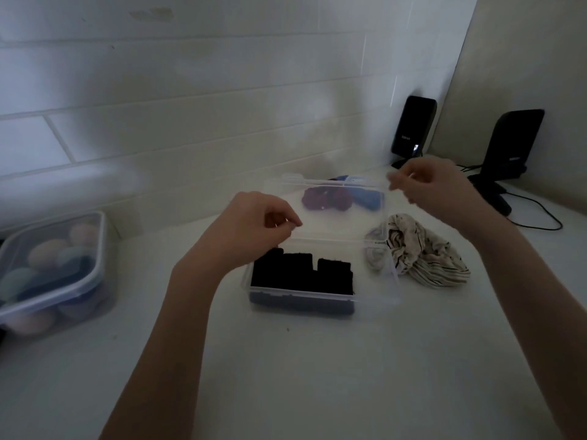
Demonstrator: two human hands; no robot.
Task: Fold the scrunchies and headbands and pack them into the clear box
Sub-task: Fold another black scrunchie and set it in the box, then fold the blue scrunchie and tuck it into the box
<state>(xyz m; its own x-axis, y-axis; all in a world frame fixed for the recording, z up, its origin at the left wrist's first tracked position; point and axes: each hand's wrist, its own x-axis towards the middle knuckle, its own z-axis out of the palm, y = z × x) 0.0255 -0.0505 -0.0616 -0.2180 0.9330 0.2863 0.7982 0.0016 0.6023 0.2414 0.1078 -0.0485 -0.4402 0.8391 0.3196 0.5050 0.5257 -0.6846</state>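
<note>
Pinching clear box lid w/ both hands — left, right — white counter, tiled wall.

The lidded container is cut off at the left edge.

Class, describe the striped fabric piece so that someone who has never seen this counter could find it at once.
Start at the clear box in the middle of the white counter. Just to its right lies the crumpled striped fabric piece, touching the box's side. It alone is cream with thin dark stripes; the other loose pieces, behind the raised lid, are purple and blue.
</note>
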